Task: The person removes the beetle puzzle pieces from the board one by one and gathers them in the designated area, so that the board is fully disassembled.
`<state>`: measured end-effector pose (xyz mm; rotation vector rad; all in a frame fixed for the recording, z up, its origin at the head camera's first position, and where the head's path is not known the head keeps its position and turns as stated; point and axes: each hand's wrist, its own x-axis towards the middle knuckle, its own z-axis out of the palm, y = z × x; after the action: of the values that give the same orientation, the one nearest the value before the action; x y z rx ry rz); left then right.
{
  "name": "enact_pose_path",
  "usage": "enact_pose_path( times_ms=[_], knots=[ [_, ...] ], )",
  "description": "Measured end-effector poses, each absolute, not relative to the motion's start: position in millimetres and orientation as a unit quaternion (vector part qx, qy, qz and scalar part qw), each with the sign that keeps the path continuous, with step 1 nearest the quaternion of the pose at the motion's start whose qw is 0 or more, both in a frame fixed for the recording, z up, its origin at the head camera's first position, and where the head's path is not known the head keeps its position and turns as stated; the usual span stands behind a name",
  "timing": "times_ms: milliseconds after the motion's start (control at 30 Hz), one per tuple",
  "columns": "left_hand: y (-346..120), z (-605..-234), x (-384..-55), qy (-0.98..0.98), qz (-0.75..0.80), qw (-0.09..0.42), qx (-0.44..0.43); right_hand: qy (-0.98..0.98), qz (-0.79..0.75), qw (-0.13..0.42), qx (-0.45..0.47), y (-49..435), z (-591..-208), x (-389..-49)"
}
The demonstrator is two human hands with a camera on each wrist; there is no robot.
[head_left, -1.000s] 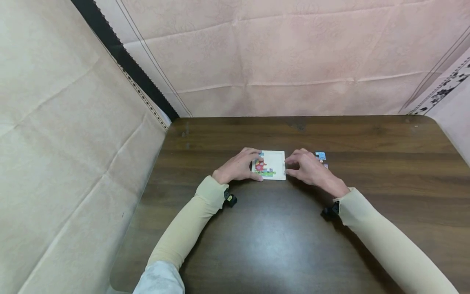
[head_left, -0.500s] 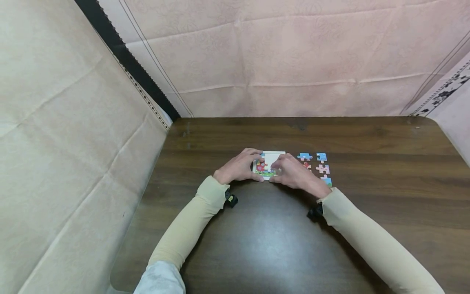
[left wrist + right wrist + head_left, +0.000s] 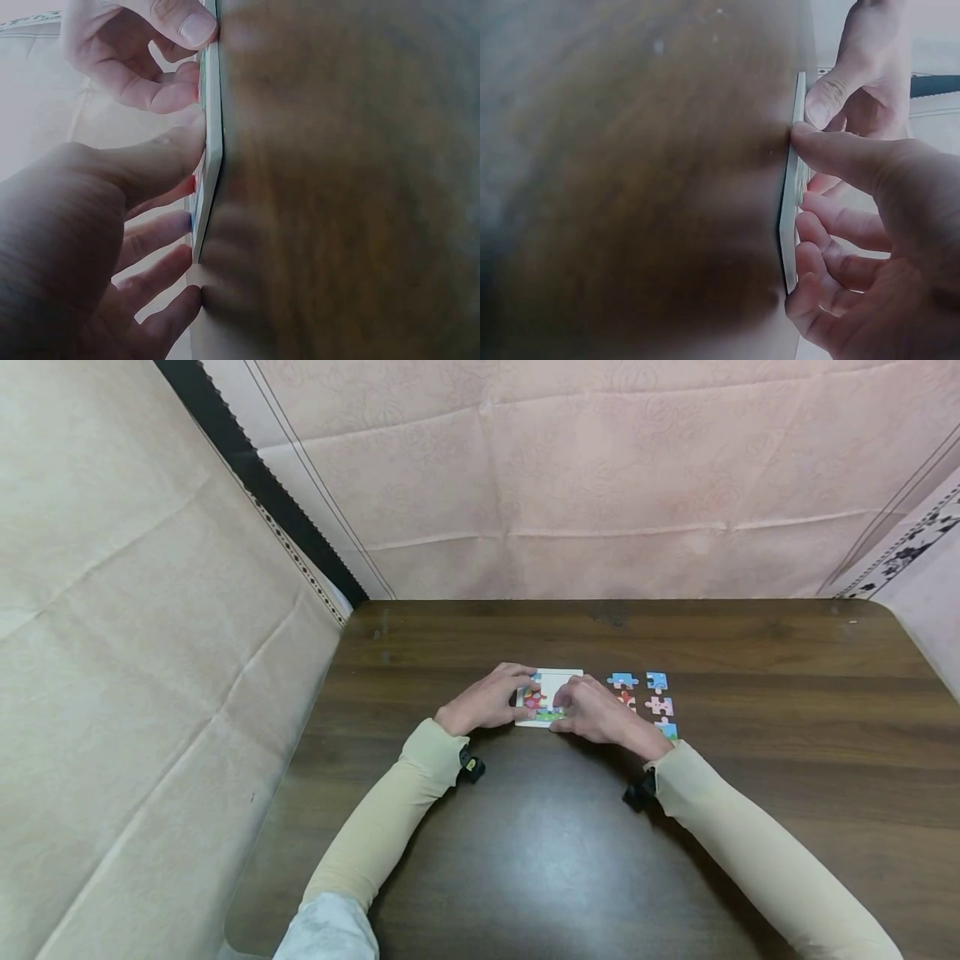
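A white puzzle board (image 3: 557,677) lies on the table, with joined picture pieces (image 3: 534,699) in red and green along its left and near sides. My left hand (image 3: 486,700) grips the board's left end, its thumb on the near edge, fingers at the far side. Over the lower right of the board, my right hand (image 3: 596,717) holds a puzzle piece, mostly hidden, between thumb and fingers. The right wrist view shows the right thumb (image 3: 832,154) at the board's edge and curled fingertips over its face. Both hands come close together in the left wrist view.
Right of the board lie loose puzzle pieces: a blue one (image 3: 622,679), another blue one (image 3: 657,682), a pink one (image 3: 660,705) and a blue-green one (image 3: 666,729). A red piece (image 3: 627,697) is partly behind the right hand. Pale cloth (image 3: 600,485) hangs beyond the table (image 3: 450,635).
My right hand has moved left from beside the board to over its lower right, uncovering the loose pieces. Over the last half second it has hardly moved. The left hand keeps its place.
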<state>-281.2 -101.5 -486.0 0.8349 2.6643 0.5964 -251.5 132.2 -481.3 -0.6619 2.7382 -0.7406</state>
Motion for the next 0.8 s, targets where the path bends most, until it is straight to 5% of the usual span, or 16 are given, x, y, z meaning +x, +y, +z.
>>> enact_pose_path(
  times_ms=[300,800],
  knots=[
    [-102.3,-486.2,-280.1,0.922,0.21,0.136,0.296,0.932,-0.263,0.133,-0.208,129.0,-480.0,-250.5],
    [-102.8,-485.7,-280.1,0.923,0.205,0.136,0.297,0.929,-0.268,0.078,-0.245,129.8,-475.3,-239.9]
  ],
)
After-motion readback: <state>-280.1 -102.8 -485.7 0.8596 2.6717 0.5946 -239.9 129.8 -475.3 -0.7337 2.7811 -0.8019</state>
